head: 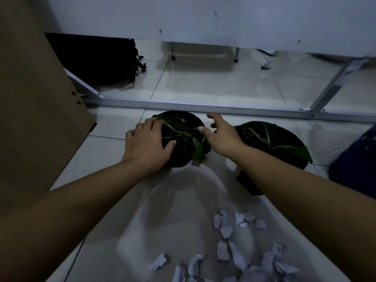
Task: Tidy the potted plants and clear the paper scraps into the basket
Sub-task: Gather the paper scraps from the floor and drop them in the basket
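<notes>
Gripping rim of left pot with left hand; hovering right hand released, fingers spread, just beside it; paper scraps on floor.

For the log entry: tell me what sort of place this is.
Probably an indoor room, perhaps an office or storeroom: glossy tiled floor, a white metal frame, and a large cardboard box at the left.

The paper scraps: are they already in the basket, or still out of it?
Out. The paper scraps lie scattered on the floor tiles, nearer the camera than the left pot that the left hand grips.
</notes>
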